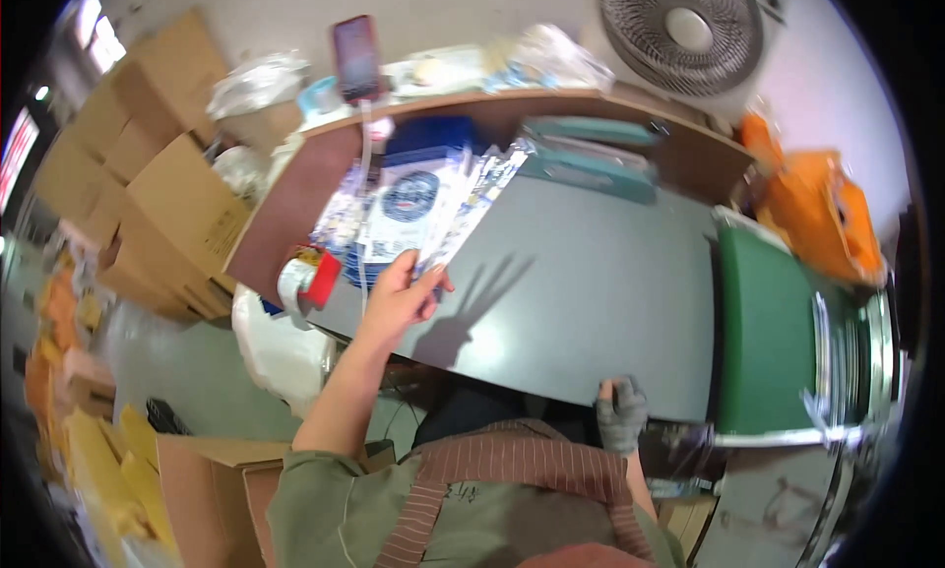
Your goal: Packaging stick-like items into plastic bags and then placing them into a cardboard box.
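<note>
Your left hand (402,294) has its fingers pinched on the near end of slim white-and-blue packaging (474,206), at the right side of the flat pack (409,198). Its long axis slants away from you, far end rightward. The pack bears a round blue emblem, lettering too blurred to read. Your gloved right hand (622,415), well right of the pack, is curled; whether it grips anything, I can't tell.

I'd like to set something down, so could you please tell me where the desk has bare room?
The middle of the grey desktop is free, bordered by the teal device behind, the green surface at right and the gloved right hand at the front edge. The left end is crowded: printed packets, a red object, the left hand holding slim packets.
</note>
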The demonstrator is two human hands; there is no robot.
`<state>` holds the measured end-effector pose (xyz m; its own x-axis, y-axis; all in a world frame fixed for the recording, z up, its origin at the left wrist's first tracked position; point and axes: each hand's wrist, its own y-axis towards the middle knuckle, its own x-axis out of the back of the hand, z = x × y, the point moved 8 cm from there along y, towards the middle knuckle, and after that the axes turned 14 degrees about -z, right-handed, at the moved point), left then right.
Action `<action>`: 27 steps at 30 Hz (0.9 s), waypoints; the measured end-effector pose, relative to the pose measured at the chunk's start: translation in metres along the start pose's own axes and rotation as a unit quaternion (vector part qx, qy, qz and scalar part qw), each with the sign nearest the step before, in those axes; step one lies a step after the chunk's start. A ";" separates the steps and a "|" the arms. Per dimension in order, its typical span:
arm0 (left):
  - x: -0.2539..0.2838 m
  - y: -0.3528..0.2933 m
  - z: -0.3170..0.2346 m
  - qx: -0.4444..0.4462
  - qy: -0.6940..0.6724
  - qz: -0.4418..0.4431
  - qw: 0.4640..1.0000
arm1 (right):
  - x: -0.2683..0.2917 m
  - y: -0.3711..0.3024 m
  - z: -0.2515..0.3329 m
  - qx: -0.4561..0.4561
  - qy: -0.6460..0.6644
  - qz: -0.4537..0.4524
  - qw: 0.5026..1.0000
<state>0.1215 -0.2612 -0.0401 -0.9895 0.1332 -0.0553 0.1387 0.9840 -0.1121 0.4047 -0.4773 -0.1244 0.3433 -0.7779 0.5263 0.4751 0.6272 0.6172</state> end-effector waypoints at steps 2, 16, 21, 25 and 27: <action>-0.040 0.019 0.049 0.045 0.056 0.018 0.997 | 0.009 0.003 0.007 -0.006 -0.012 -0.006 1.000; -0.115 0.014 0.112 0.046 0.154 0.098 0.982 | 0.091 0.005 0.006 0.077 -0.074 -0.076 0.991; -0.102 -0.006 0.098 0.100 0.113 0.093 0.984 | 0.182 0.072 -0.041 0.056 -0.340 -0.127 0.930; -0.003 0.040 0.032 -0.162 0.257 -0.089 0.948 | 0.289 0.070 -0.137 -0.034 -0.473 -0.094 0.875; 0.070 0.060 -0.014 -0.302 0.294 -0.191 0.886 | 0.312 0.057 -0.190 -0.154 -0.438 -0.007 0.886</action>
<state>0.0604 -0.1912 -0.0364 -0.8335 -0.3593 0.4197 -0.0813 0.8311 0.5501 0.6925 -0.6913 -0.0361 -0.3608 -0.3733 0.8547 0.7194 0.4718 0.5097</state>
